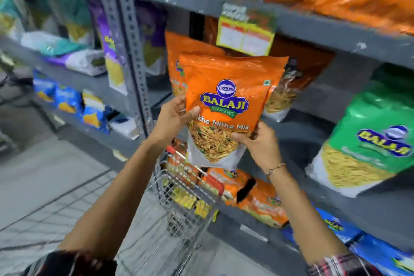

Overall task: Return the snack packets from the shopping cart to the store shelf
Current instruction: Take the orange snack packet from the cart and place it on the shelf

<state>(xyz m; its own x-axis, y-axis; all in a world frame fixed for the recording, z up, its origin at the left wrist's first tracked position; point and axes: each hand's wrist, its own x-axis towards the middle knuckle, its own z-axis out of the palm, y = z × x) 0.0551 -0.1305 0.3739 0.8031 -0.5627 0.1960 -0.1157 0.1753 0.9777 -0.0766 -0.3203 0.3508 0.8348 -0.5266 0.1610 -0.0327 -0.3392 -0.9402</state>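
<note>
An orange Balaji snack packet [226, 105] is held upright in front of the grey store shelf [318, 29]. My left hand [174, 116] grips its left edge, thumb on the front. My right hand [257, 141] grips its lower right corner. Behind it, two more orange packets [179, 51] stand on the middle shelf level. The wire shopping cart [186, 197] stands below my hands, with several orange and yellow packets inside.
A green Balaji packet [367, 136] leans on the shelf at right. Orange packets [264, 199] lie on the lower shelf, blue ones [380, 251] further right. A yellow price tag [245, 36] hangs from the upper shelf edge. A second rack at left holds purple and blue packets [67, 101].
</note>
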